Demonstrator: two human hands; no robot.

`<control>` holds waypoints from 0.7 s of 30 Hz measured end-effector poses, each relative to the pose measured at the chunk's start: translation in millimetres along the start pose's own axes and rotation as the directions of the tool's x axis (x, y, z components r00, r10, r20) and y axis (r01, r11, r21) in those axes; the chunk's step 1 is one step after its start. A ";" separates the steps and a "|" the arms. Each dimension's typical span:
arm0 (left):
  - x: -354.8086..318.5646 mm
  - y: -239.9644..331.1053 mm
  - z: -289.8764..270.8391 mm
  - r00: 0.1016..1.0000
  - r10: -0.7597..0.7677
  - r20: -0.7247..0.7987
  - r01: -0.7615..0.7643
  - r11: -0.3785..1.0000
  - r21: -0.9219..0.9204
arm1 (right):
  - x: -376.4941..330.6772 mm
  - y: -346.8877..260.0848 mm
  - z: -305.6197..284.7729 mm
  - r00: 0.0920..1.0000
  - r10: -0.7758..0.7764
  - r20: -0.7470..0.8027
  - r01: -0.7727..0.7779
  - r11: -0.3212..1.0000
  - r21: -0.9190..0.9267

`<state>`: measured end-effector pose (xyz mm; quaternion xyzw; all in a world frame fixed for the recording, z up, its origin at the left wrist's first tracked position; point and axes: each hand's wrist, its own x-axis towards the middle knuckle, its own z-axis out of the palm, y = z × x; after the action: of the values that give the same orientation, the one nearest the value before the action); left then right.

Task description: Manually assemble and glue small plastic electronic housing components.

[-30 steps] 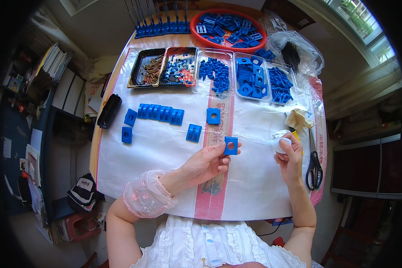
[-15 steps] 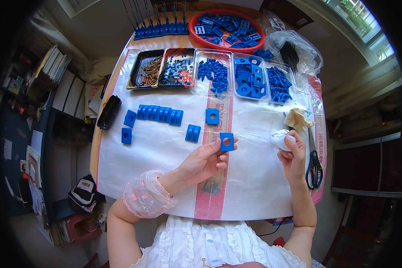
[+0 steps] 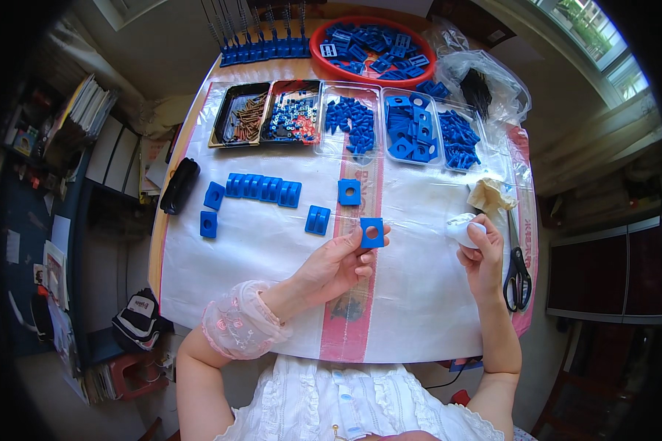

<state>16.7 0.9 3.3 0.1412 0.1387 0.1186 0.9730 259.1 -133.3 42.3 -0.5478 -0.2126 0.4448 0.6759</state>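
Pinched between the thumb and fingers of my left hand (image 3: 320, 268) is a flat, square blue plastic plate (image 3: 375, 222) with a round hole, raised over the table's middle. On the right, my right hand (image 3: 484, 257) grips a rounded white object (image 3: 461, 228); its exact kind does not show. A ridged blue block (image 3: 318, 220) and another holed blue piece (image 3: 349, 201) lie just beyond my left hand. Farther left stands a row of ridged blue blocks (image 3: 262, 188), with two small holed blue pieces (image 3: 208, 224) beside its left end.
Black-handled scissors (image 3: 519, 283) and a crumpled beige cloth or paper (image 3: 491, 195) lie at the right. Trays hold brown screws (image 3: 248, 112), nuts (image 3: 293, 110) and blue parts (image 3: 413, 131). Behind are a red basin (image 3: 318, 45) and a spring rack (image 3: 265, 53). A black case (image 3: 179, 185) sits left.
The blue plate in my left hand has shifted very slightly to the left. My right hand keeps its place and grip.
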 end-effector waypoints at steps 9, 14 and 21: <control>-0.2 0.0 0.9 1.000 -0.009 -0.003 0.009 1.000 0.003 | 0.2 0.3 0.6 1.000 0.008 -0.002 -0.008 1.000 -0.001; -0.5 0.3 1.4 1.000 -0.006 -0.005 0.006 1.000 0.007 | 0.5 1.1 -0.3 1.000 0.007 -0.009 -0.007 1.000 -0.005; -0.2 0.1 -0.1 1.000 -0.011 0.000 0.011 1.000 0.000 | 0.2 0.7 0.4 1.000 0.008 -0.012 -0.008 1.000 -0.017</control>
<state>16.4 0.9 3.3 0.1404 0.1394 0.1131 0.9737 258.6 -132.9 41.8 -0.5570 -0.2101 0.4422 0.6708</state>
